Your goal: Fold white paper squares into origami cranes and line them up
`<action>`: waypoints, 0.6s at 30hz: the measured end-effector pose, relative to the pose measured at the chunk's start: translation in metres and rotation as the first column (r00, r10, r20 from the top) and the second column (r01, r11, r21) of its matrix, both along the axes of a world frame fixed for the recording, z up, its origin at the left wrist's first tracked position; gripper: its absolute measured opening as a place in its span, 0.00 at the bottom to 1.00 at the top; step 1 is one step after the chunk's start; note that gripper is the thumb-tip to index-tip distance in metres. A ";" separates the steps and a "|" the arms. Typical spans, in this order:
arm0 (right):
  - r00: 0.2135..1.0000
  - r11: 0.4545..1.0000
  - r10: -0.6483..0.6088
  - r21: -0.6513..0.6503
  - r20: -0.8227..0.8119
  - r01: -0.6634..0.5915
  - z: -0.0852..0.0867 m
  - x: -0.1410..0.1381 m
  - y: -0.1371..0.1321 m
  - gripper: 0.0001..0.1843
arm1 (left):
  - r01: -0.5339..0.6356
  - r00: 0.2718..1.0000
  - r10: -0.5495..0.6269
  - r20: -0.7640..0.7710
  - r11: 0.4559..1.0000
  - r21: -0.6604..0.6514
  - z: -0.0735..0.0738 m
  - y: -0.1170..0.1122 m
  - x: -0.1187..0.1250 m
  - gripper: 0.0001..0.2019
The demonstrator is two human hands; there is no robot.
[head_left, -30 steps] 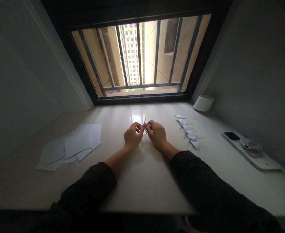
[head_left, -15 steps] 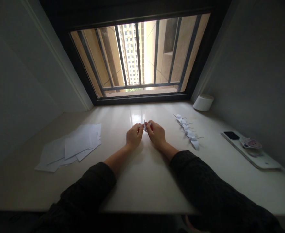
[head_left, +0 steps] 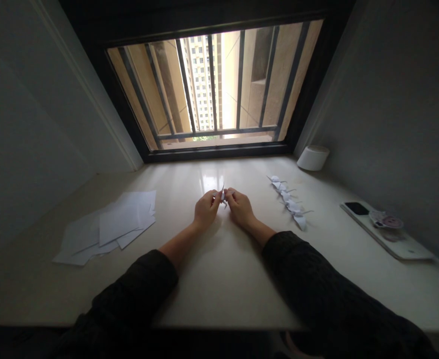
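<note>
Between my two hands is a small white paper crane (head_left: 223, 196), with one thin point sticking up and another pointing down toward me. My left hand (head_left: 206, 207) pinches its left side, fingers closed. From the right, my right hand (head_left: 241, 207) grips the other side between thumb and fingers. Much of the crane is covered by the fingertips. To the right of my hands, several folded white paper cranes (head_left: 289, 203) stand in a slanting row on the white sill. Loose white paper sheets (head_left: 124, 219) lie overlapping on the left.
A white cylindrical object (head_left: 313, 158) stands by the right wall near the window frame. Closer on the right lies a white phone (head_left: 410, 248) with a round grip on its back. A barred window (head_left: 219, 89) rises behind the sill (head_left: 219, 284).
The crane's lower point now shows more clearly below the fingers, and its upper point leans slightly right. Both hands stay in nearly the same place, with a small shift of the fingers.
</note>
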State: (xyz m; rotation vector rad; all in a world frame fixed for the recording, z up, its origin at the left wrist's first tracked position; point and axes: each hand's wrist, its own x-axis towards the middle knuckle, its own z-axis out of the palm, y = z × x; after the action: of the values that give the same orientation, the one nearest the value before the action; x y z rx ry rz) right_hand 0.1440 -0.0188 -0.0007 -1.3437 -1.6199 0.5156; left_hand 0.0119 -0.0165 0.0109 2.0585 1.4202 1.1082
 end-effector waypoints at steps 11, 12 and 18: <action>0.995 0.998 -0.051 0.023 -0.084 0.053 -0.002 0.000 0.002 0.23 | 0.016 0.989 -0.008 0.150 0.999 -0.048 -0.007 0.007 -0.002 0.22; 0.997 0.998 -0.056 0.034 -0.058 0.058 -0.001 0.000 0.001 0.23 | 0.019 0.987 -0.011 0.159 0.999 -0.051 -0.007 0.007 -0.002 0.22; 0.986 0.988 -0.103 0.127 0.134 0.086 0.004 -0.001 -0.003 0.20 | 0.040 0.985 -0.020 0.169 0.993 -0.114 -0.008 0.007 -0.002 0.21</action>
State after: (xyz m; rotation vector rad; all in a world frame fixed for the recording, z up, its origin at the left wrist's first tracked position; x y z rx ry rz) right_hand 0.1426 -0.0218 0.0031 -1.3838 -1.6631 0.2665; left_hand 0.0102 -0.0092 0.0034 1.8528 1.3343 1.1290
